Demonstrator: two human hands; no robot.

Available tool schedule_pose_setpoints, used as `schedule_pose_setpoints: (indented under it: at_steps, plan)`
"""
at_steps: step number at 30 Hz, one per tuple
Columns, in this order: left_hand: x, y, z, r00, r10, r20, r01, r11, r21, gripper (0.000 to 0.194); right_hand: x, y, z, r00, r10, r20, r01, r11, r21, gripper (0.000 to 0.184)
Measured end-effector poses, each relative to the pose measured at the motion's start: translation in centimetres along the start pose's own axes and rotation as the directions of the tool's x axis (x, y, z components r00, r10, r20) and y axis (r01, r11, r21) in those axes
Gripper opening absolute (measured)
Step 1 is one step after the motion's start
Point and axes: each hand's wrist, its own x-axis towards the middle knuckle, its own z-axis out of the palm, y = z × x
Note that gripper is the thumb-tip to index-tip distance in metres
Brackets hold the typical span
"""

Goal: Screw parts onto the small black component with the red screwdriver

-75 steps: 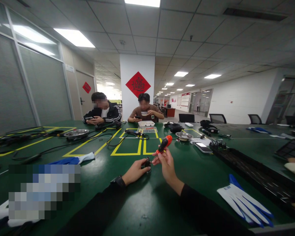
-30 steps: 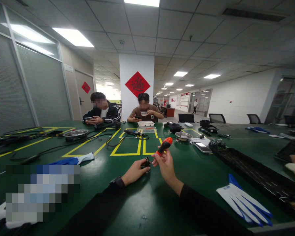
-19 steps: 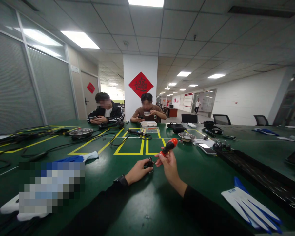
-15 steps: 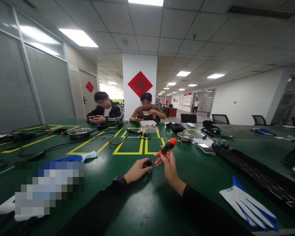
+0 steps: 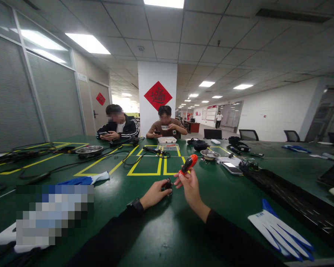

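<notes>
Screwdriver held in right hand above green desk, long axis slanted, handle up-right, shaft down-left toward dark metal fitting, fitting upright, gripped by left hand; handle slightly steeper than 0.5 s ago, distant person nearer than 2.5 s ago

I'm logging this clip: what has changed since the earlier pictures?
The red-and-black screwdriver in the right hand has tipped slightly more upright over the last half-second. A distant walker has moved left in view. Nothing was grasped or released: the left hand stays on the dark metal fitting.
</notes>
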Motion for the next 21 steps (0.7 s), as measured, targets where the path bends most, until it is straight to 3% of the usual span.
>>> schedule_pose_setpoints:
  at_steps: [8,21]
  plan:
    - [0.02,0.07,-0.03,1.000,0.020,0.002,-0.020,1.000,-0.018,0.026,0.00,0.17,0.06,1.000,0.015,0.006,-0.015,1.000,-0.004,0.033]
    - [-0.06,-0.01,-0.09,0.999,0.032,-0.001,-0.032,0.999,-0.019,0.025,-0.23,0.25,-0.29,1.000,-0.015,0.027,0.014,0.998,0.058,0.029]
